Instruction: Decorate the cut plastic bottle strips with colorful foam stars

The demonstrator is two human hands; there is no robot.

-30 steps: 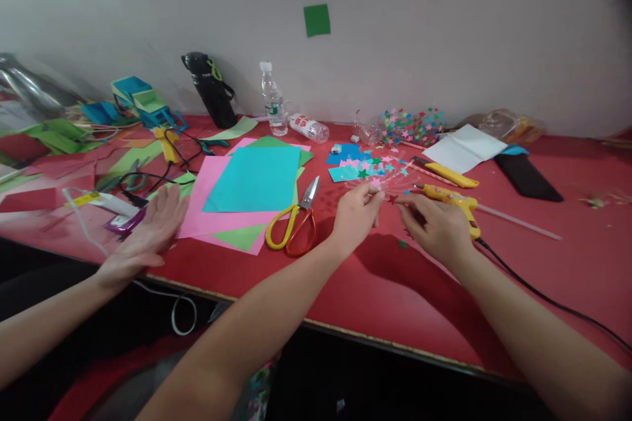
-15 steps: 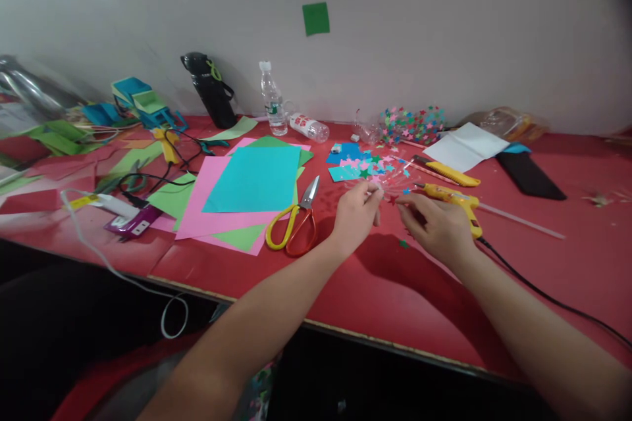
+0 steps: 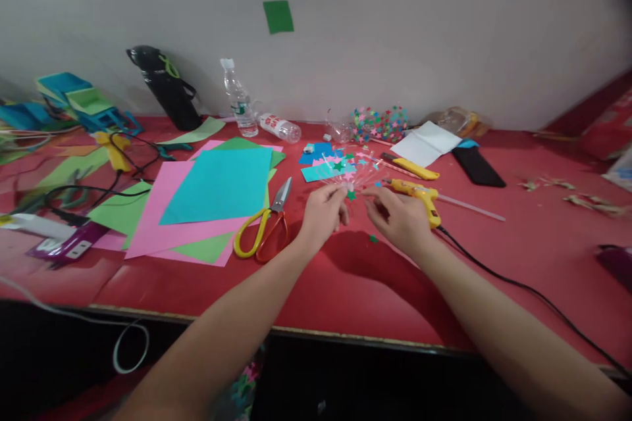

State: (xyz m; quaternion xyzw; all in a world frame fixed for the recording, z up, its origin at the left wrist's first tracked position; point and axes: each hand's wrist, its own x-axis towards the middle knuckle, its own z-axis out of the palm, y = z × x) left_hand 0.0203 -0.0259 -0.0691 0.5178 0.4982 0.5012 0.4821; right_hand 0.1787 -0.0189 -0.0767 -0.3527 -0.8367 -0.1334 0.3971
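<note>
My left hand (image 3: 322,216) is closed in a pinch on a clear plastic piece cut into thin fanned strips (image 3: 364,176). Small pink, green and blue stars sit among its strips. A green star (image 3: 351,195) shows just beyond my left fingertips. Close by on the right, my right hand (image 3: 399,216) has its thumb and forefinger curled near each other at the strips; anything between them is too small to make out. A loose green star (image 3: 373,238) lies on the red table below my hands. Behind the strips lie turquoise paper (image 3: 312,174) and blue paper (image 3: 309,158).
Scissors (image 3: 264,227) lie left of my hands beside stacked coloured paper (image 3: 222,184). Right of them are a yellow glue gun (image 3: 419,196) with a cord, a utility knife (image 3: 415,168) and a black phone-like slab (image 3: 478,166). Bottles (image 3: 239,105) and a black flask (image 3: 170,92) line the wall.
The view has swung to the right, so the table things appear farther left. My hands stay together at the plastic strips. A green star now shows at my left fingertips.
</note>
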